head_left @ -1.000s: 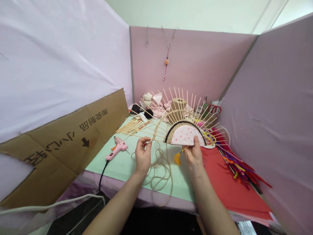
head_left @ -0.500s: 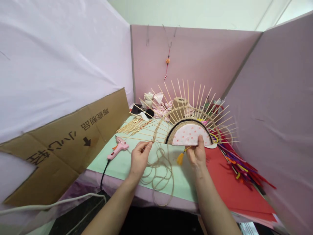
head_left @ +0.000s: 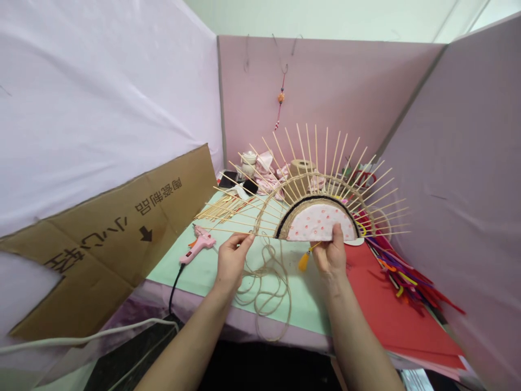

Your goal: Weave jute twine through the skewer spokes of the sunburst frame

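My right hand [head_left: 331, 258] grips a half-round stick fan [head_left: 313, 221] by its lower edge, thumb on the white, red-spotted centre. Black and twine bands border that centre, and thin wooden sticks radiate from it. An arc of jute twine [head_left: 266, 202] runs across the sticks. At the fan's lower left corner my left hand [head_left: 234, 258] is closed in a pinch where the twine meets the lowest stick. Loose twine [head_left: 271, 282] trails in loops over the green table mat below. A yellow tassel [head_left: 303, 262] hangs beside my right hand.
A pink glue gun [head_left: 198, 247] lies left of my left hand, near loose sticks [head_left: 223, 209]. Cardboard [head_left: 109, 233] leans along the left side. Red sheets [head_left: 386, 309] and colourful pipe cleaners [head_left: 402, 277] lie at the right. A tape roll [head_left: 301, 167] stands behind the fan.
The fan has turned slightly, its right side now reaching farther right. My right hand and the tassel have shifted a little right. My left hand keeps its pinch at the corner.
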